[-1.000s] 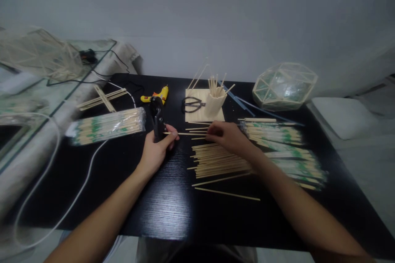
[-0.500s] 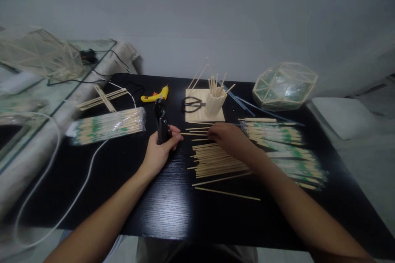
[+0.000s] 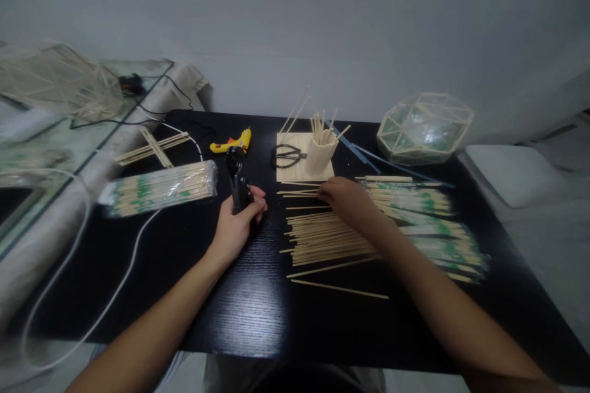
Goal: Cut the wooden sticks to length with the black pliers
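Observation:
My left hand (image 3: 235,227) is wrapped around a black hand cutter (image 3: 238,187), its rounded head pointing up and away from me. My right hand (image 3: 345,196) has its fingers pinched at the ends of some thin wooden sticks (image 3: 299,192), which point left toward the cutter. One stick seems to be between the fingertips, though the hand hides its far end. Just below my right hand lies a row of many loose wooden sticks (image 3: 329,239), partly covered by my forearm. Two more sticks lie apart in front, one being a slanted stick (image 3: 338,288).
Behind stand a stick-filled wooden holder (image 3: 320,156) and black scissors (image 3: 288,156) on a light board. A yellow glue gun (image 3: 232,142) and a bagged stick bundle (image 3: 161,187) lie left. Green-printed packets (image 3: 437,239) and a faceted glass frame (image 3: 424,129) are right.
My right hand has shifted slightly right and away from the cutter, drawing the stick back from its jaws. My left hand moved a little right, then back left, still gripping the cutter.

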`<state>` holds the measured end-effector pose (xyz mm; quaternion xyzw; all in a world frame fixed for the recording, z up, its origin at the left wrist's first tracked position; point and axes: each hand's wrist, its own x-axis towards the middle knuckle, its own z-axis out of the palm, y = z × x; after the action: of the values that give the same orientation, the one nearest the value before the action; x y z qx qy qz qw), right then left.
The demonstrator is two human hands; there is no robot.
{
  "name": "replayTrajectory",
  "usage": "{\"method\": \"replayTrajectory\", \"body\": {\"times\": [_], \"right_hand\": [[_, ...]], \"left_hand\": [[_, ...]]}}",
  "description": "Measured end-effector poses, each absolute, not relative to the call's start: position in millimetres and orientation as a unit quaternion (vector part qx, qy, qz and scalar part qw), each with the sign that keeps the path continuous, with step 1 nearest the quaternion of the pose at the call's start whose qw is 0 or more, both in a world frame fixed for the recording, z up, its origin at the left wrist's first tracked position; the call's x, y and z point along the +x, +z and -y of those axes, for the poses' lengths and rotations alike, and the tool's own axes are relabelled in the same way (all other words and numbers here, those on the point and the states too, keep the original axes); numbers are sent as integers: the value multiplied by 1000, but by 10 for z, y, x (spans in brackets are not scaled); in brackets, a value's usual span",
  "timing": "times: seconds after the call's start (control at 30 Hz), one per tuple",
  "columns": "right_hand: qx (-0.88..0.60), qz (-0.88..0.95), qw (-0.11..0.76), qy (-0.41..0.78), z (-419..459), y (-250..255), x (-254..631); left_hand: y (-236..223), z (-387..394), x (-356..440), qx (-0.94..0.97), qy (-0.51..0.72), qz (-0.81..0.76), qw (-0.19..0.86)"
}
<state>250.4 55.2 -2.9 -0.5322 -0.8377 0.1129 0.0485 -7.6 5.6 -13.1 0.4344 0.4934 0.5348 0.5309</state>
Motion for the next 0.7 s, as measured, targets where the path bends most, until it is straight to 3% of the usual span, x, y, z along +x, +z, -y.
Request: {"method": "replayTrajectory", "body": {"times": [0.53,0.7], "right_hand": [[-505,860,-43,57,-445,12,2375],[-500,864,-11,57,-460,-45,2435]], "left_hand": [[-166,-62,-73,433,520,-509,532],[-156,-65,-75,437,522,-503,532]]}}
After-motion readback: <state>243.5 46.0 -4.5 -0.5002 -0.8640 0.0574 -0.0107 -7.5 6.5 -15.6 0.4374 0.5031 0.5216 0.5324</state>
